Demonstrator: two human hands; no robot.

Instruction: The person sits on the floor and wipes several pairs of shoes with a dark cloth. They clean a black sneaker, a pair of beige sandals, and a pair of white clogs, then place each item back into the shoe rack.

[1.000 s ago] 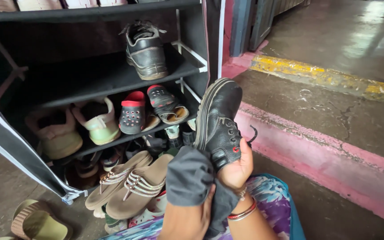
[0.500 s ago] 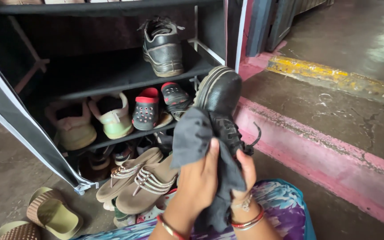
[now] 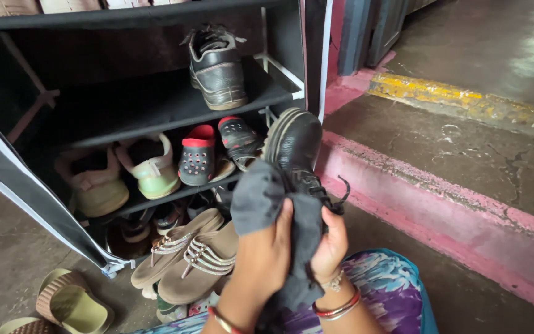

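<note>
Shoe rack: a black fabric-sided shoe rack (image 3: pixel 7 167) stands open at the left, with dark shelves.
Upper shelf: one worn black lace-up shoe (image 3: pixel 217 68) sits near the shelf's right end, heel toward the camera.
Middle shelf: a beige sandal (image 3: pixel 94 185) at the left, a pale green sandal (image 3: pixel 156 170) beside it, then a dark clog with red lining (image 3: pixel 196 158) and a dark sandal with red trim (image 3: pixel 237 141) toward the right end.
Lowest level: two tan strappy sandals (image 3: pixel 193 256) lean out over the front edge; other footwear behind them is too dark to tell.
Floor: an olive slide sandal (image 3: pixel 72 303) lies on the concrete in front of the rack's left corner. A pink-painted kerb (image 3: pixel 440 210) runs along the right.
Held shoe: a black leather shoe (image 3: pixel 295 145) is in the air before the rack's right edge, toe up, laces dangling.
Right hand: the right hand (image 3: pixel 329 241) cups the shoe's heel from below, grip closed on it, bangles at the wrist.
Left hand: the left hand (image 3: pixel 267 253) has its grip closed on a dark grey cloth (image 3: pixel 261 198), pressing it against the shoe's side.
</note>
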